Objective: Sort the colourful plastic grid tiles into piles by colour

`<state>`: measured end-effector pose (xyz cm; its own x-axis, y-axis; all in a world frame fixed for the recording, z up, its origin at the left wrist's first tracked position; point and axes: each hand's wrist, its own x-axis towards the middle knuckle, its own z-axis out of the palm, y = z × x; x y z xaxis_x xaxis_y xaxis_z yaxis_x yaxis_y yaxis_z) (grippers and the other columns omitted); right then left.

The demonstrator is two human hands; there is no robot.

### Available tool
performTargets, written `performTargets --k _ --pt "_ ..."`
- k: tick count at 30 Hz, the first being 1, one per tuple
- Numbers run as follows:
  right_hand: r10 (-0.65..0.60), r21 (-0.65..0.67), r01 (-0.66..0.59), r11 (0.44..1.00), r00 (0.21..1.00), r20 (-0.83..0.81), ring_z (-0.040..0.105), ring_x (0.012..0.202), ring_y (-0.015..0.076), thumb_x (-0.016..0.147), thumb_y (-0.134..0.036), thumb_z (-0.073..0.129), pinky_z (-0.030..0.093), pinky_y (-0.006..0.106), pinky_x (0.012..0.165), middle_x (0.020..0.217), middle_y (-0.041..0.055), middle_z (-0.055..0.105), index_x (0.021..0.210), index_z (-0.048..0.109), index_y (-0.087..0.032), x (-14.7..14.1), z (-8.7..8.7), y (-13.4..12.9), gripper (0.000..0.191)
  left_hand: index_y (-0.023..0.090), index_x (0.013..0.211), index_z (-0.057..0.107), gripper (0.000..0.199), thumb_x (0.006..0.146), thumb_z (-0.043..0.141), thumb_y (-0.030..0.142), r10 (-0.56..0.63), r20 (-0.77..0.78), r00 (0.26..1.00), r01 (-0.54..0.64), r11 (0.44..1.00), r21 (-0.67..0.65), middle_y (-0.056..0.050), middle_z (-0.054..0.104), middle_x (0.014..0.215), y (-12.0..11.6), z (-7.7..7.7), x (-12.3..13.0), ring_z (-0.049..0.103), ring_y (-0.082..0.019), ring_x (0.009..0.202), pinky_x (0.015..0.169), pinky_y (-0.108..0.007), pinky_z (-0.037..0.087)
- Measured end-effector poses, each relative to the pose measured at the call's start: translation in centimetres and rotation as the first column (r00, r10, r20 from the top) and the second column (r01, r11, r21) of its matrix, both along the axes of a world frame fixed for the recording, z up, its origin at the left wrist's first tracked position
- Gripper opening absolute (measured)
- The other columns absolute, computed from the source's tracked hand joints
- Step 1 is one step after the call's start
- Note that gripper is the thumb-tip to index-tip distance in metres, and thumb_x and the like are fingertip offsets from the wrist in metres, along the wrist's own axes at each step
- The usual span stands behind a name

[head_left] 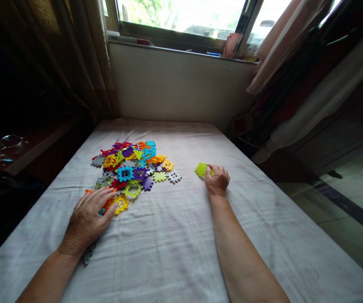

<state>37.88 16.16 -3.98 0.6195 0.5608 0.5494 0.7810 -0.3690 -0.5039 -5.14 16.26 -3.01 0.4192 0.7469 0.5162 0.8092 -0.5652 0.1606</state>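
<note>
A heap of colourful notched plastic pieces lies left of centre, with a blue window piece (pixel 125 173) and a purple piece (pixel 147 183) among them. My left hand (pixel 89 214) rests on the heap's near left edge, fingers spread over orange pieces and beside a yellow window piece (pixel 121 204). A grey piece (pixel 89 252) shows partly beneath that hand. Right of the heap, my right hand (pixel 217 179) has its fingers closed on a lime green piece (pixel 200 169), which lies at the cloth and is partly hidden by the fingers.
A pale cloth (pixel 168 244) covers the table. Behind it stands a low wall under a window, with a pink cup (pixel 232 45) on the sill. Curtains hang at the left, and fabric hangs at the right. Glasses (pixel 11 142) lie on a dark side surface.
</note>
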Motion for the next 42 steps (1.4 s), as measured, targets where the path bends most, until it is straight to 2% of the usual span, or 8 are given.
performTargets --k 3,7,9,12,17,21,26,42 --pt "-0.040 0.084 0.037 0.996 0.998 0.041 0.056 0.106 0.0281 0.086 -0.027 0.054 0.041 0.041 0.091 0.114 0.0117 0.067 0.106 0.075 -0.022 -0.4 0.1 0.0 0.029 0.022 0.119 0.068 0.044 0.095 0.045 0.049 -0.006 -0.002 1.000 0.007 1.000 0.027 -0.010 0.071 0.125 0.0 0.0 0.0 0.064 -0.030 0.119 0.107 -0.049 0.044" --pt "0.193 0.077 -0.201 0.977 0.976 0.104 0.055 0.108 0.0274 0.088 -0.024 0.053 0.040 0.042 0.096 0.117 0.0119 0.067 0.107 0.075 -0.021 -3.4 0.5 0.3 0.028 0.024 0.120 0.069 0.043 0.094 0.045 0.050 0.007 -0.002 1.000 -0.007 1.000 0.014 -0.009 0.072 0.125 0.0 0.0 0.1 0.064 -0.030 0.119 0.108 -0.049 0.044" --pt "0.370 0.016 -0.376 0.926 0.919 0.138 0.055 0.111 0.0262 0.091 -0.024 0.054 0.039 0.041 0.098 0.118 0.0100 0.069 0.106 0.075 -0.022 -5.9 0.8 0.2 0.026 0.026 0.121 0.068 0.043 0.094 0.046 0.051 0.015 -0.002 1.000 -0.015 1.000 0.000 -0.008 0.071 0.127 0.0 0.0 0.2 0.063 -0.030 0.120 0.109 -0.050 0.043" --pt "0.606 -0.142 -0.589 0.795 0.780 0.156 0.053 0.119 0.0251 0.093 -0.026 0.056 0.036 0.040 0.102 0.122 0.0065 0.070 0.106 0.074 -0.026 -9.8 1.1 0.0 0.023 0.026 0.121 0.068 0.043 0.094 0.046 0.050 0.011 -0.009 1.000 -0.011 1.000 -0.004 -0.008 0.071 0.128 -0.1 -0.1 0.1 0.063 -0.030 0.120 0.108 -0.051 0.043" --pt "0.695 -0.367 -0.628 0.686 0.715 0.075 0.042 0.137 0.0302 0.093 -0.037 0.061 0.029 0.047 0.109 0.141 0.0073 0.062 0.122 0.068 -0.026 -12.9 1.6 -0.6 0.032 0.025 0.120 0.069 0.043 0.095 0.044 0.050 0.012 -0.016 1.000 -0.012 1.000 0.007 -0.008 0.071 0.126 -0.2 0.0 0.1 0.063 -0.029 0.120 0.107 -0.049 0.044" --pt "0.729 -0.431 -0.654 0.622 0.685 0.014 0.039 0.141 0.0299 0.094 -0.039 0.060 0.022 0.050 0.112 0.133 0.0029 0.068 0.112 0.071 -0.028 -12.8 2.2 -1.0 0.024 0.024 0.119 0.069 0.043 0.095 0.044 0.050 0.007 -0.016 1.000 -0.006 1.000 0.015 -0.008 0.072 0.125 -0.2 0.2 0.3 0.064 -0.029 0.119 0.106 -0.048 0.045" --pt "0.737 -0.420 -0.663 0.619 0.676 0.018 0.047 0.134 0.0266 0.094 -0.036 0.059 0.021 0.048 0.112 0.123 0.0023 0.072 0.098 0.075 -0.028 -12.6 2.5 -1.2 0.018 0.025 0.119 0.070 0.043 0.095 0.044 0.049 0.011 -0.012 1.000 -0.011 1.000 0.017 -0.008 0.072 0.124 -0.3 0.3 0.4 0.064 -0.029 0.119 0.105 -0.049 0.046" --pt "0.664 -0.471 -0.564 0.678 0.745 0.065 0.043 0.134 0.0279 0.095 -0.039 0.053 0.027 0.044 0.105 0.138 0.0100 0.063 0.122 0.065 -0.023 -13.6 2.0 1.1 0.034 0.025 0.121 0.068 0.043 0.095 0.044 0.051 0.035 -0.019 0.999 -0.035 0.999 -0.016 -0.007 0.070 0.130 -0.5 0.2 0.5 0.062 -0.028 0.122 0.106 -0.048 0.046"
